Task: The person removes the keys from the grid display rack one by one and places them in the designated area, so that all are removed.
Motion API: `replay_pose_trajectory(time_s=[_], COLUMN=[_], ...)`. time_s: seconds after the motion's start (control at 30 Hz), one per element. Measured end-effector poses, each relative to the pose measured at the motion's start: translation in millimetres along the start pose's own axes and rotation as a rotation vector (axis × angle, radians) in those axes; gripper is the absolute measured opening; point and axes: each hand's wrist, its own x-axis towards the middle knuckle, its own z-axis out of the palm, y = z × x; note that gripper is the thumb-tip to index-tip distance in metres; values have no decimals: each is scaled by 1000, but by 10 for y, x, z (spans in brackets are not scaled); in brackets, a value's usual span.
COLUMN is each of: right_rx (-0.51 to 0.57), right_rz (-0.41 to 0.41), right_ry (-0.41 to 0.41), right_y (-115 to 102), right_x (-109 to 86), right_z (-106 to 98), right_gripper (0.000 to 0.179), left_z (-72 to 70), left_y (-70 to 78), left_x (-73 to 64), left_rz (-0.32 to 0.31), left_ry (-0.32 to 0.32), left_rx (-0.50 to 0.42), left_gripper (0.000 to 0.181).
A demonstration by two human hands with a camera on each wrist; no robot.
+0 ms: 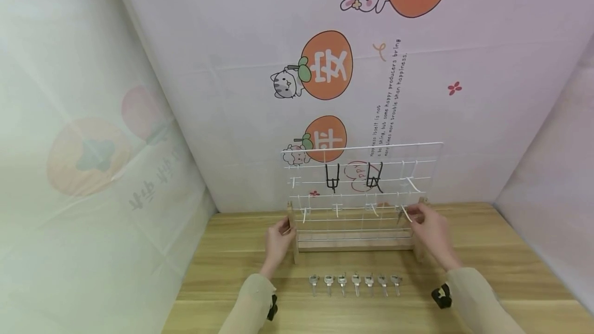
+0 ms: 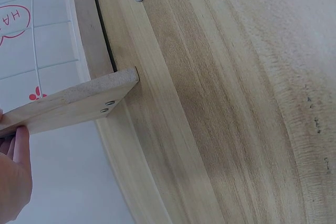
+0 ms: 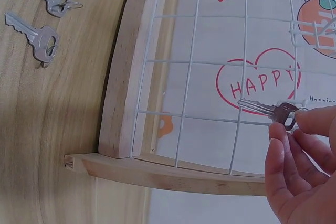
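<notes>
A wire grid rack (image 1: 357, 241) with wooden side posts stands on the table. My left hand (image 1: 278, 241) holds its left wooden post (image 2: 68, 103), with the fingers partly out of frame in the left wrist view. At the rack's right side, my right hand (image 1: 431, 228) pinches a silver key (image 3: 282, 113) by its head, the blade pointing away from the fingertips. That key is close to a white hook (image 1: 406, 214) at the lower right of the grid; whether they touch, I cannot tell. Several silver keys (image 1: 356, 279) with small rings lie in a row before the rack.
Other white hooks (image 1: 337, 211) and two black hooks (image 1: 332, 182) hang on the grid. Behind it rises a white cloth backdrop (image 1: 241, 133) with printed cartoons. The wooden table (image 1: 362, 318) extends forward of the keys.
</notes>
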Motion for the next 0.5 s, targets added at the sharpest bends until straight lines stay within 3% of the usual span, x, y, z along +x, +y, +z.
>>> replay_pose_trajectory(time_s=[0.5], right_rx=[50], right_rz=[-4], right_ry=[14], right_y=[-5], right_x=[32], right_z=[22], right_gripper=[14], left_z=[1], left_y=[3], left_x=[8], left_rz=[8], left_ry=[-5], left_rx=[-3], left_gripper=[38])
